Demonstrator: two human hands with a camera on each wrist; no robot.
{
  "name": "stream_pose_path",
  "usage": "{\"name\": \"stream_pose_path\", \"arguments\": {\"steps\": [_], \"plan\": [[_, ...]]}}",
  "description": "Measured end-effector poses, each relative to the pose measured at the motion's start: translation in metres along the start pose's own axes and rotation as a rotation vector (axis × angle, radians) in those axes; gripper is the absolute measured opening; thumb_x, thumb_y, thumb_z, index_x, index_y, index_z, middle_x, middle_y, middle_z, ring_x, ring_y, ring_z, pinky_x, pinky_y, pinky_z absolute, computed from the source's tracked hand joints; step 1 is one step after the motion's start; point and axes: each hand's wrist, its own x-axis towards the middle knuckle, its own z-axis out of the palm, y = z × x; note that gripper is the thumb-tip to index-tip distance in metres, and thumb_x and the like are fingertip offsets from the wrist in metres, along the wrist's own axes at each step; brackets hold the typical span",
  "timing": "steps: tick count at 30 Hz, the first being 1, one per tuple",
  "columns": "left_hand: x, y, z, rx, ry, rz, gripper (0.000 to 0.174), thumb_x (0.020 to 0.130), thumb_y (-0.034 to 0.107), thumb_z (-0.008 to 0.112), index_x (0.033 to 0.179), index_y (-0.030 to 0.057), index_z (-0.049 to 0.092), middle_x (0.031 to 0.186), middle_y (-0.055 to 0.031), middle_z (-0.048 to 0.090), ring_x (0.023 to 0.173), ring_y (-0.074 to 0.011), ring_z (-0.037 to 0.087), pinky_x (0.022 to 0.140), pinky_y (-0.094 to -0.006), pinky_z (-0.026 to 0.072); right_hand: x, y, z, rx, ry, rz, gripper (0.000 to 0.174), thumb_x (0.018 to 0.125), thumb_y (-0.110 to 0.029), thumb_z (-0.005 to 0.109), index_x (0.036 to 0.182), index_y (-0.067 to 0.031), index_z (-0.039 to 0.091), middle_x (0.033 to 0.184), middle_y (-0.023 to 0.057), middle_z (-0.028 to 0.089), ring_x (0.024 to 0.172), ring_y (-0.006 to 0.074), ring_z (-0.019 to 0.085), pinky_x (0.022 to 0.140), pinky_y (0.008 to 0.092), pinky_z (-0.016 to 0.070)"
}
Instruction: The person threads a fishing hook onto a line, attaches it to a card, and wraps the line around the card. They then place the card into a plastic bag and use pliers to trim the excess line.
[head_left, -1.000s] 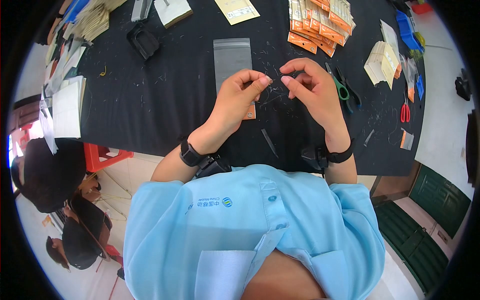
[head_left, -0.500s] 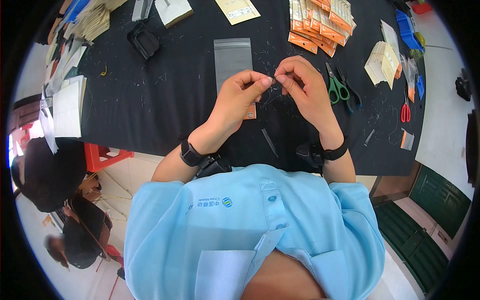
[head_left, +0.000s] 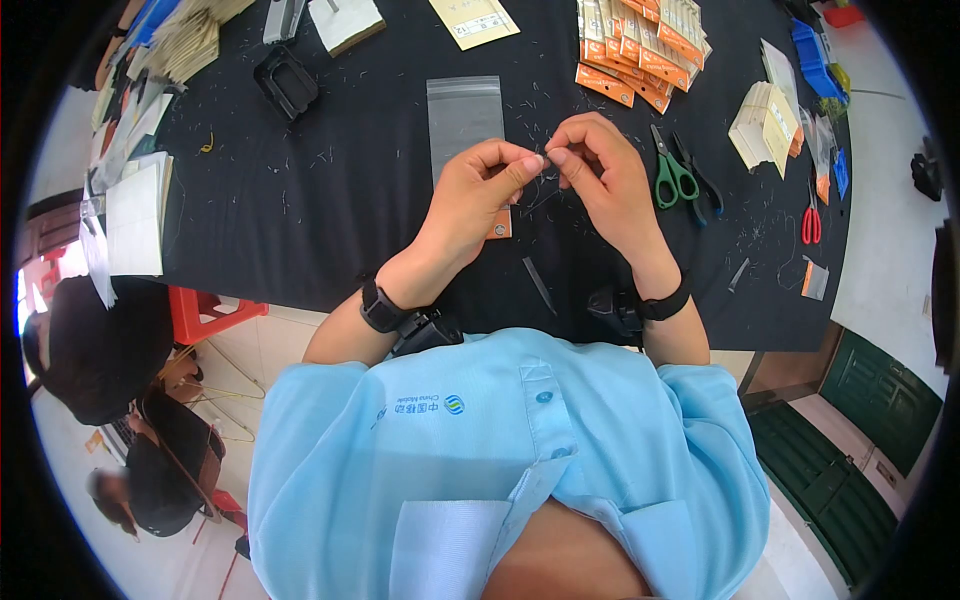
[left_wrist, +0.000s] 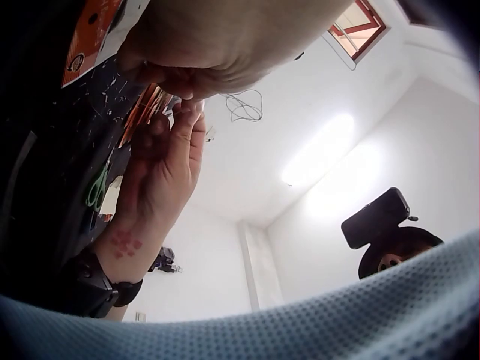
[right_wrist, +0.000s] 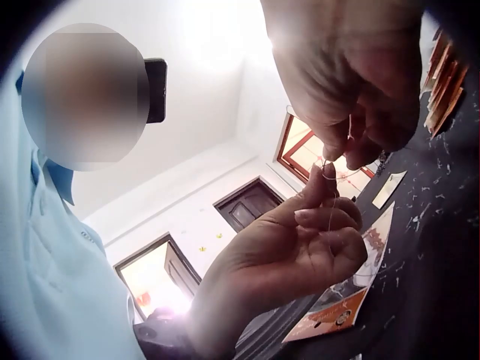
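Observation:
A thin line point(left_wrist: 244, 106) loops out beside the fingers in the left wrist view. In the head view the left hand point(head_left: 468, 200) pinches a tiny thing between thumb and index finger, too small to make out. The right hand point(head_left: 612, 192) pinches the fine line right beside it, the fingertips of both hands almost touching. Below the left hand lie a clear plastic bag point(head_left: 465, 112) and an orange-edged card point(head_left: 501, 224), partly hidden by that hand. From the right wrist view, the line runs between the pinching fingers of both hands.
Green-handled scissors point(head_left: 676, 182) and dark pliers point(head_left: 706, 190) lie right of the right hand. Orange-edged packets point(head_left: 640, 45) are piled at the back. A black tray point(head_left: 287, 82) stands back left; red-handled scissors point(head_left: 810, 225) lie far right. Line scraps dot the black cloth.
The right hand has moved left to the left hand, and its parted thumb and index finger have closed together. The left hand has stayed nearly still.

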Motion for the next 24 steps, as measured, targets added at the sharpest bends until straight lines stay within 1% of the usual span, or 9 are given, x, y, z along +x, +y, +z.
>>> {"name": "stream_pose_path", "arguments": {"steps": [5,7,12,14,17,21,22,23,24], "plan": [[-0.002,0.003,0.003,0.019,0.027,-0.003,0.017,0.087,0.019,0.063,0.090,0.0026,0.061,0.070,0.0029,0.051,0.061,-0.0033,0.041,0.056,-0.0169,0.0333,-0.003,-0.003,-0.012,0.026,0.062,0.003,0.010,0.085,-0.008,0.059,0.092,-0.0008,0.058,0.089,0.0046,0.054,0.063,0.0085,0.055,0.056,0.0197,0.0435],[-0.002,0.006,0.004,0.028,0.032,-0.006,0.017,0.088,0.019,0.062,0.090,0.0026,0.061,0.070,0.0029,0.051,0.061,-0.0031,0.040,0.056,-0.0167,0.0333,-0.007,-0.004,-0.030,0.006,0.176,0.038,0.013,0.085,-0.010,0.060,0.094,-0.0009,0.059,0.091,0.0037,0.054,0.063,0.0077,0.055,0.057,0.0193,0.0435],[-0.003,0.006,0.003,0.071,0.031,0.007,0.016,0.088,0.018,0.061,0.090,0.0021,0.061,0.070,0.0031,0.050,0.061,-0.0031,0.040,0.056,-0.0165,0.0332,-0.031,0.009,-0.086,-0.271,0.370,0.028,0.009,0.084,-0.008,0.061,0.089,-0.0011,0.060,0.088,0.0028,0.056,0.065,0.0077,0.054,0.058,0.0209,0.0425],[-0.003,0.008,0.005,0.142,0.076,0.044,0.016,0.088,0.018,0.061,0.089,0.0019,0.061,0.070,0.0034,0.049,0.061,-0.0030,0.039,0.057,-0.0164,0.0326,-0.045,0.013,-0.104,-0.623,0.452,0.090,0.008,0.082,-0.008,0.063,0.086,-0.0019,0.061,0.087,0.0034,0.057,0.066,0.0101,0.053,0.057,0.0231,0.0413],[-0.002,0.007,0.006,0.166,0.076,0.060,0.015,0.089,0.017,0.060,0.088,0.0021,0.061,0.069,0.0044,0.047,0.061,-0.0027,0.038,0.057,-0.0163,0.0316,-0.065,0.017,-0.118,-0.741,0.481,0.172,0.008,0.081,-0.008,0.064,0.084,-0.0021,0.060,0.087,0.0049,0.057,0.066,0.0131,0.054,0.057,0.0244,0.0407],[0.000,0.002,0.004,0.151,0.068,0.080,0.015,0.088,0.017,0.060,0.086,0.0022,0.060,0.067,0.0053,0.043,0.060,-0.0027,0.036,0.058,-0.0171,0.0303,-0.079,0.024,-0.118,-0.711,0.488,0.220,0.008,0.080,-0.007,0.064,0.083,-0.0010,0.059,0.087,0.0072,0.057,0.070,0.0165,0.057,0.059,0.0267,0.0431],[0.001,0.002,0.005,0.153,0.061,0.079,0.015,0.088,0.017,0.060,0.086,0.0022,0.060,0.067,0.0053,0.043,0.060,-0.0027,0.036,0.058,-0.0171,0.0303,-0.079,0.027,-0.117,-0.696,0.486,0.221,0.009,0.079,-0.008,0.064,0.082,-0.0014,0.059,0.088,0.0079,0.058,0.078,0.0213,0.059,0.068,0.0304,0.0452],[0.001,0.002,0.006,0.158,0.062,0.079,0.014,0.088,0.016,0.060,0.085,0.0025,0.060,0.066,0.0053,0.043,0.060,-0.0030,0.036,0.058,-0.0175,0.0302,-0.079,0.028,-0.115,-0.695,0.492,0.225,0.009,0.079,-0.008,0.064,0.082,-0.0014,0.059,0.088,0.0079,0.058,0.078,0.0213,0.059,0.068,0.0304,0.0452],[0.000,0.003,0.006,0.163,0.064,0.080,0.014,0.088,0.016,0.060,0.085,0.0027,0.059,0.066,0.0052,0.043,0.060,-0.0033,0.035,0.058,-0.0178,0.0301,-0.077,0.030,-0.113,-0.766,0.474,0.174,0.010,0.078,-0.009,0.065,0.082,-0.0017,0.059,0.088,0.0080,0.058,0.082,0.0234,0.058,0.072,0.0322,0.0448]]}}
